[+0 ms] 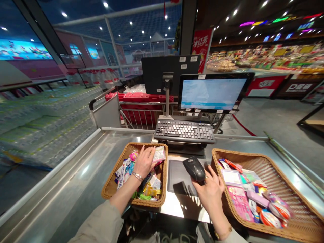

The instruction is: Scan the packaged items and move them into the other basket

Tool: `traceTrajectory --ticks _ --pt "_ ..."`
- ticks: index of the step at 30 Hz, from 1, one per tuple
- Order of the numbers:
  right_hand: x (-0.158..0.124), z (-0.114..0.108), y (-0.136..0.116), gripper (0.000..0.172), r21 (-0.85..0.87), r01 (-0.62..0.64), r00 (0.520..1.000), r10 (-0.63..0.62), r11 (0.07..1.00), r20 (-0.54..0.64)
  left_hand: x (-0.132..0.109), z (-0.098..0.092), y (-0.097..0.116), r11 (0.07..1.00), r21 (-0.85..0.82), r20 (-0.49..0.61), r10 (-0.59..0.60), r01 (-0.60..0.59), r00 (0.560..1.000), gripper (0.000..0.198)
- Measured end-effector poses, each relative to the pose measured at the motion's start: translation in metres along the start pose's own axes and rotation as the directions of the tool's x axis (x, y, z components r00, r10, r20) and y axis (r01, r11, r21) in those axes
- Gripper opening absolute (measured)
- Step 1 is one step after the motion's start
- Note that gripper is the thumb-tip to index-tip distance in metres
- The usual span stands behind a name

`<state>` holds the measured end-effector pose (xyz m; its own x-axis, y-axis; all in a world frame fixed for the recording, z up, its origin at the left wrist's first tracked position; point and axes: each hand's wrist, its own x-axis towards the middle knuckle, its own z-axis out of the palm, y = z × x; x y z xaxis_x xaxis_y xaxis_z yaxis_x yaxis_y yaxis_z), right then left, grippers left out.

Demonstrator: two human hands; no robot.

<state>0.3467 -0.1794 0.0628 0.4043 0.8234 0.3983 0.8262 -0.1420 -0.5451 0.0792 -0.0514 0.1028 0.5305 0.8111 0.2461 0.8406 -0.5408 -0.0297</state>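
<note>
My left hand (144,161) reaches into the left wicker basket (109,185) and closes its fingers on a small pale packet (159,154) at the basket's far right corner. Several small packaged goods lie under and around it. My right hand (210,189) grips the handle of a black barcode scanner (194,168), held over a dark scanning pad (178,175) between the two baskets. The scanner's head points left, toward the packet.
A right wicker basket (278,162) holds several pink and colourful packages. A keyboard (184,130), a lit till screen (213,93) and a second dark monitor (170,72) stand behind. The steel counter (83,175) runs left; red trolleys (141,108) sit behind a rail.
</note>
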Motion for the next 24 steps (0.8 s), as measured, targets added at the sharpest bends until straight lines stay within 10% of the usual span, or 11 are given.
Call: traceTrajectory --ticks 10,24 --pt "-0.003 -0.008 -0.001 0.023 0.01 0.075 0.996 -0.074 0.997 -0.057 0.024 0.008 0.025 0.978 0.007 -0.313 0.201 -0.209 0.928 0.071" --pt "-0.004 -0.025 0.003 0.028 -0.027 0.085 0.994 -0.086 0.996 -0.074 0.055 0.008 0.066 0.95 -0.013 -0.39 0.281 -0.311 0.877 0.075"
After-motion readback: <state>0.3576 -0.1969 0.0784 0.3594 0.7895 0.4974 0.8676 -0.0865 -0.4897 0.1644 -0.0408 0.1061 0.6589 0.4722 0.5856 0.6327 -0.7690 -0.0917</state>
